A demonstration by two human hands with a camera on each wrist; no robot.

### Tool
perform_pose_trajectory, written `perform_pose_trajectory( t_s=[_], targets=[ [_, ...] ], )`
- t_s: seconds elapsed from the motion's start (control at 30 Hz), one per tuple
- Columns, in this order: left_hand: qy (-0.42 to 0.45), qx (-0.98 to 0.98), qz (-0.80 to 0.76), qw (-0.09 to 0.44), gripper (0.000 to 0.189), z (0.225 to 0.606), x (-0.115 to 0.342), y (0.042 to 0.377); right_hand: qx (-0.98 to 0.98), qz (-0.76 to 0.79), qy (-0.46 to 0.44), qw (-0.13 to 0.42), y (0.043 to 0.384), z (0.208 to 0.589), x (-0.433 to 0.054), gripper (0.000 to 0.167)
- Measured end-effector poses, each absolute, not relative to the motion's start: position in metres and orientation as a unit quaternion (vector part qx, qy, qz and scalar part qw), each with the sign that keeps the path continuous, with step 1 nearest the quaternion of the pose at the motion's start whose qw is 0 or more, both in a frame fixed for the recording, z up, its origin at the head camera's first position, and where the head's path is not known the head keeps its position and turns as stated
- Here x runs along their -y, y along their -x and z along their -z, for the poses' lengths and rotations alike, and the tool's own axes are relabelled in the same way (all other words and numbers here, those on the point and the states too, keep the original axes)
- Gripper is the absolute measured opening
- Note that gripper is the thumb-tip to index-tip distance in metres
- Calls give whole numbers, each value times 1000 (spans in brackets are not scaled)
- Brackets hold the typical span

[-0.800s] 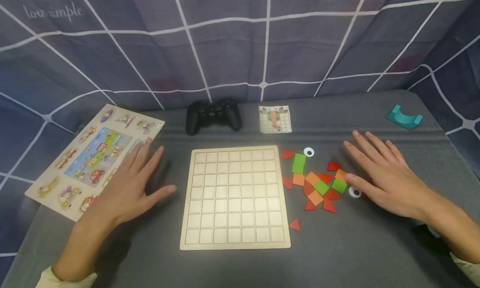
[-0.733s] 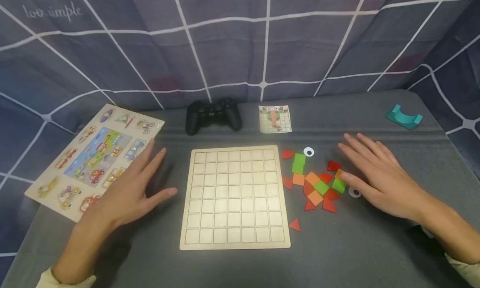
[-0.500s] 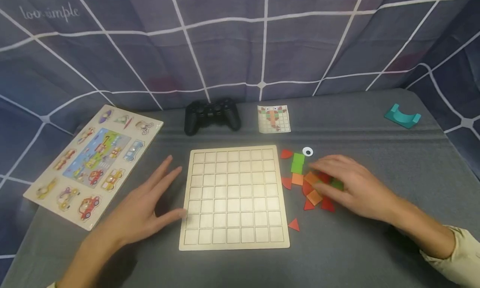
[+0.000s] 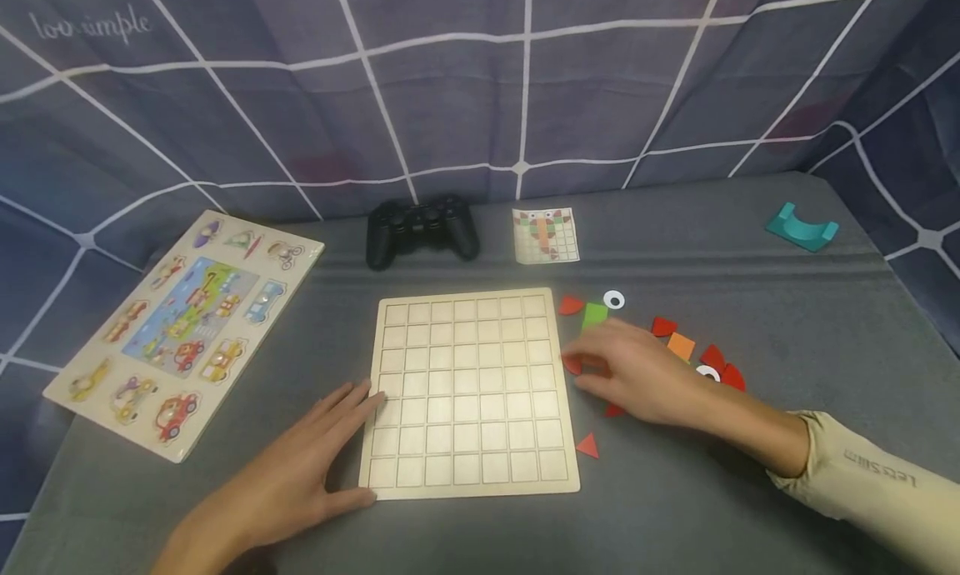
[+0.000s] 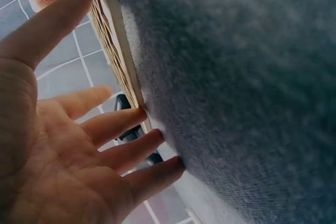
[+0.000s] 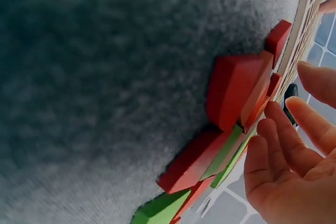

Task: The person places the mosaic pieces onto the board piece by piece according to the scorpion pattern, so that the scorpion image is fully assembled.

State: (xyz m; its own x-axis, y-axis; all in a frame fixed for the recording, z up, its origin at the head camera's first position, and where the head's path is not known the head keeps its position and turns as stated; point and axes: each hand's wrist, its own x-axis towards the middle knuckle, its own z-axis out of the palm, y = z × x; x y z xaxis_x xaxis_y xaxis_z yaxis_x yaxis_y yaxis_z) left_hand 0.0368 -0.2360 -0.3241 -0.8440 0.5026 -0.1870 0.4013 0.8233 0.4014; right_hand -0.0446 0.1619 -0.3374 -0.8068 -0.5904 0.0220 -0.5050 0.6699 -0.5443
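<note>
I list one grid board (image 4: 468, 383), no piece placed yet; coloured pieces (image 4: 681, 346) beside it, apparently all remaining; left hand (image 4: 288, 479) spread at its edge, gripping nothing; right hand (image 4: 637, 371) loosely bent over pieces, no grip visible

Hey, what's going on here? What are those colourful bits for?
A person is busy with a square board and some small red, orange and green pieces. The left hand touches the board's left edge. The right hand is over the pieces, with its fingertips by the board's right edge; I can't tell if they touch one. The card behind shows a coloured pattern on a grid, so maybe the pieces are for copying it.
</note>
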Motion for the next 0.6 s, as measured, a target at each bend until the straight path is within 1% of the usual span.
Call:
perform_pose_trajectory(
  t_s=[0.27, 0.6],
  targets=[
    [-228, -941, -173, 180, 92, 323, 238, -34, -915, 265, 290, 86, 48, 339, -159, 27],
    [-232, -943, -158, 181, 92, 322, 237, -29, -919, 260, 279, 103, 49, 337, -157, 26]
  ],
)
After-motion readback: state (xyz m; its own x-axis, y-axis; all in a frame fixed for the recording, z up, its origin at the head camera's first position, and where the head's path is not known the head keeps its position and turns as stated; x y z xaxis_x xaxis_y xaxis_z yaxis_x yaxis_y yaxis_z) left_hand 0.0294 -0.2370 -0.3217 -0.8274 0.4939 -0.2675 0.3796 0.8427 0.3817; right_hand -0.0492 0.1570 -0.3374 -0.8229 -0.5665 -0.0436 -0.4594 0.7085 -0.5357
